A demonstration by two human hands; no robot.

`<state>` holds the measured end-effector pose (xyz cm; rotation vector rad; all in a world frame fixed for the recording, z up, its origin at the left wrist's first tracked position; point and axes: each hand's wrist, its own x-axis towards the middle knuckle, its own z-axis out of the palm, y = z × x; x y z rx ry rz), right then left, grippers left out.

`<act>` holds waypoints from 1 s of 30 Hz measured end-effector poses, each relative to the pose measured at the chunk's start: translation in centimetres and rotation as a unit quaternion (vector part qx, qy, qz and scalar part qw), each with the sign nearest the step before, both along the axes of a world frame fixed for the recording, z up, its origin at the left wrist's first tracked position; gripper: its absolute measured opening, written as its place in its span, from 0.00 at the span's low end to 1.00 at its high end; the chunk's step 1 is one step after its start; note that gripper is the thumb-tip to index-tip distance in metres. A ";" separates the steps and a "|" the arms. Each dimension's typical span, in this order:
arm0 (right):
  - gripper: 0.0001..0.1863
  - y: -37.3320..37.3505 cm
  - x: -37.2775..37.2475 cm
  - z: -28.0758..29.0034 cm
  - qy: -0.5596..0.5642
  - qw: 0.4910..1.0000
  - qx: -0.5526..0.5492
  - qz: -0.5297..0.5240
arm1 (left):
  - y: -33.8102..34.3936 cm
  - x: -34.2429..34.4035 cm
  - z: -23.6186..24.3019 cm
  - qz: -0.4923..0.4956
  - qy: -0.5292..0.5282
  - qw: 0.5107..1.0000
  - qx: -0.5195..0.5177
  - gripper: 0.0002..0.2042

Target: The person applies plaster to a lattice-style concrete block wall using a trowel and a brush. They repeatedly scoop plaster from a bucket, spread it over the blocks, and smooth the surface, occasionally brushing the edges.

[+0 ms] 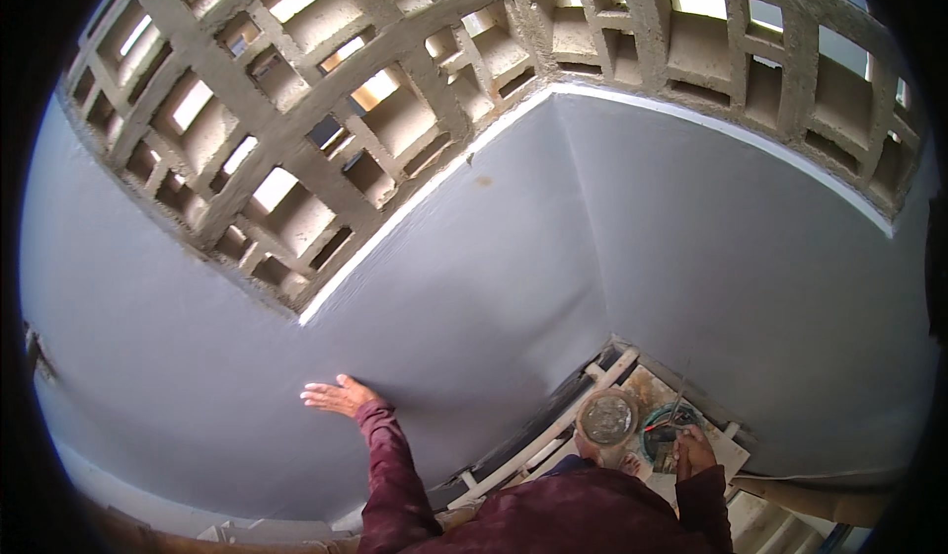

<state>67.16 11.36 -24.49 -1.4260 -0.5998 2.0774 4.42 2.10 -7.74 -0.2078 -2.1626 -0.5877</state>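
My left hand [341,396] lies against the smooth grey-blue wall [444,327], its fingers stretched out and nothing in it. Low on the right, my right hand [694,450] is closed beside a teal bucket [647,426]. Whatever its curled fingers hold is too small to make out. Inside that bucket are tools, one with an orange-red part; their kinds are unclear. Just left of it stands a round, pale bucket [607,418] with a greyish surface inside.
Above the wall runs a concrete lattice [385,110] with rectangular openings, edged below by a white strip [385,228]. The walls meet in a corner. Both buckets stand on a plank platform [647,388] with a wooden rail [553,434]; my bare foot [630,464] shows there.
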 end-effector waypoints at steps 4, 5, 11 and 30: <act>0.14 0.0 -1.0 -1.9 -0.081 0.996 -0.038 0.024 | 1.9 3.5 -4.5 -0.133 -0.073 0.988 0.031 0.40; 0.14 -0.2 -1.4 -3.7 -0.137 0.989 -0.044 0.028 | 2.8 5.8 -5.8 -0.197 -0.121 0.973 0.013 0.40; 0.11 -1.5 -3.6 -4.8 -0.090 0.993 -0.030 0.075 | -4.6 11.1 -22.2 -0.428 -0.514 0.677 -0.305 0.43; 0.08 -7.7 -8.5 -12.6 -0.098 0.993 -0.071 0.001 | -15.2 14.5 -34.4 -0.396 -0.681 0.308 -0.533 0.37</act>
